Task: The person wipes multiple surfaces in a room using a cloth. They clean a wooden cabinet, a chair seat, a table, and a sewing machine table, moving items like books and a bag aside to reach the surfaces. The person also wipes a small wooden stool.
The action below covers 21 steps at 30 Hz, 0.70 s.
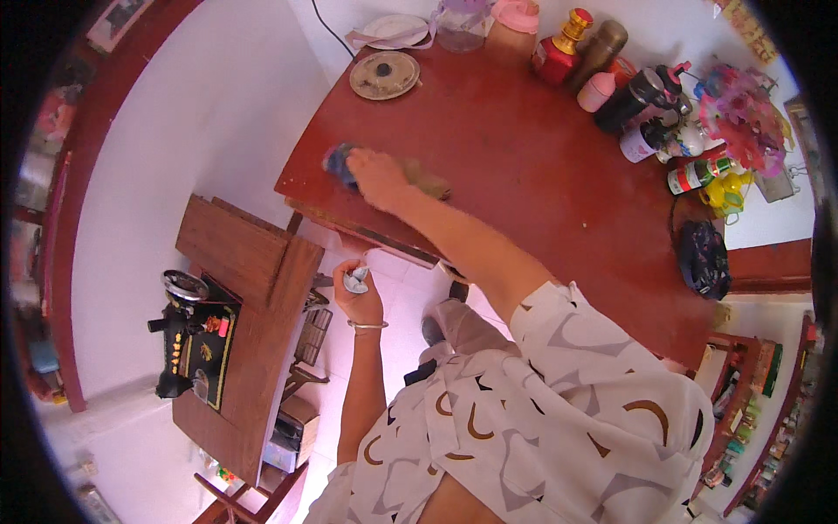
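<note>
My right hand (378, 175) presses a bunched blue cloth (338, 165) against the red wooden tabletop (504, 150), close to its left end. The cloth is blurred. A flat olive-brown thing (425, 179) lies on the tabletop just beyond my wrist and is partly covered by it; its kind is unclear. Below the table's front edge, my left hand (357, 295) is held palm up with fingers curled around a small crumpled white and grey thing (355, 280), perhaps paper or foil. A bangle circles my left wrist.
A pot lid (384, 75) and a white plate (395, 31) sit at the far left corner. Bottles and flasks (628, 101) line the back, beside artificial flowers (743, 121). A dark pouch (702, 259) lies at the right. A sewing machine (190, 340) stands on a wooden table to the left.
</note>
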### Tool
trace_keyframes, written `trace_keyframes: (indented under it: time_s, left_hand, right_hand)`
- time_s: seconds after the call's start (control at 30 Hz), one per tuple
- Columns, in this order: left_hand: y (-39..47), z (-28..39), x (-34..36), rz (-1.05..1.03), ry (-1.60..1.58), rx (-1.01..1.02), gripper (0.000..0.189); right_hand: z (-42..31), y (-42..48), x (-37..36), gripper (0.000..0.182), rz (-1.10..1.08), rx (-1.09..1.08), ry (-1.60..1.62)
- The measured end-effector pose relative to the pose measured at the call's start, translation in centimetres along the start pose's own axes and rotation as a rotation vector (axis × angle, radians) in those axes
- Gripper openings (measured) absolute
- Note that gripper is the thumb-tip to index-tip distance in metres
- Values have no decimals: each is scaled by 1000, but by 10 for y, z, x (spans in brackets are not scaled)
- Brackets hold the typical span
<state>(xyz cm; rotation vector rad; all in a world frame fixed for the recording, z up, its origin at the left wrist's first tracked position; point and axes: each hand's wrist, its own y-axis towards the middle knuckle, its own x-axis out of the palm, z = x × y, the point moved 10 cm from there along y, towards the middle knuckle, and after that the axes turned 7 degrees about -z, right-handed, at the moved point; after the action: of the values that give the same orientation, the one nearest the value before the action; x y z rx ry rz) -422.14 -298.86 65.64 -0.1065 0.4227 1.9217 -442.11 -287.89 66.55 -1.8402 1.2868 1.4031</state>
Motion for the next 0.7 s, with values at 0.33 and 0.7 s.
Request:
trace_keyframes:
  time_s: [0.33, 0.7]
  left_hand:
    - [82, 27, 90, -126, 89, 53, 16]
    - [293, 124, 254, -291, 104, 301, 29]
  right_hand:
    - [297, -78, -123, 32, 167, 512, -31]
    - [309, -221, -166, 48, 285, 695, -278]
